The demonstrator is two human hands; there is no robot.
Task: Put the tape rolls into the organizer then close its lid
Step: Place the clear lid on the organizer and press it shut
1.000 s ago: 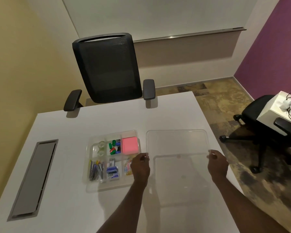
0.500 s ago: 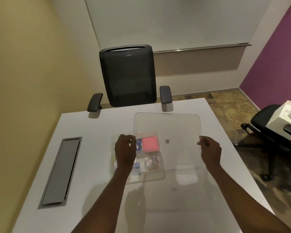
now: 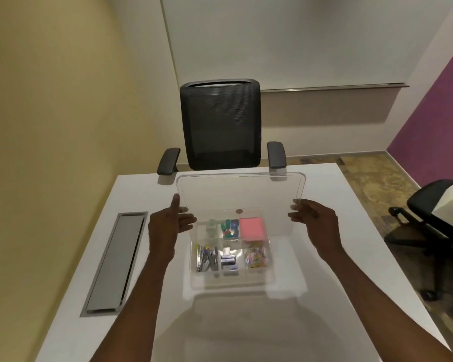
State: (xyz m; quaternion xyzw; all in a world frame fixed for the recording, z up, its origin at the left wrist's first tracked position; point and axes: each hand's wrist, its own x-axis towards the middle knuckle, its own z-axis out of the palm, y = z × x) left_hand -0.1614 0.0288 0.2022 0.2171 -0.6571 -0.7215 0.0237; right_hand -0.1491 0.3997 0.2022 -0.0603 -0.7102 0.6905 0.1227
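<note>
A clear plastic organizer (image 3: 270, 259) stands on the white table, split into several compartments. Its back left compartment holds clear tape rolls (image 3: 211, 226), seen through plastic. The clear lid (image 3: 241, 194) is tilted in the air above the organizer's back half. My left hand (image 3: 168, 226) grips the lid's left edge and my right hand (image 3: 314, 223) grips its right edge. A pink pad (image 3: 251, 228), green and blue pieces, and coloured paper clips (image 3: 255, 257) fill other compartments.
A black mesh office chair (image 3: 220, 124) is pushed up to the table's far edge. A grey metal cable hatch (image 3: 115, 259) is set into the white table (image 3: 324, 296) at left. A second black chair (image 3: 426, 205) stands on the floor at right.
The lid was lifted off the table to the right of the organizer and carried left. It now hovers tilted over the organizer, held by both hands.
</note>
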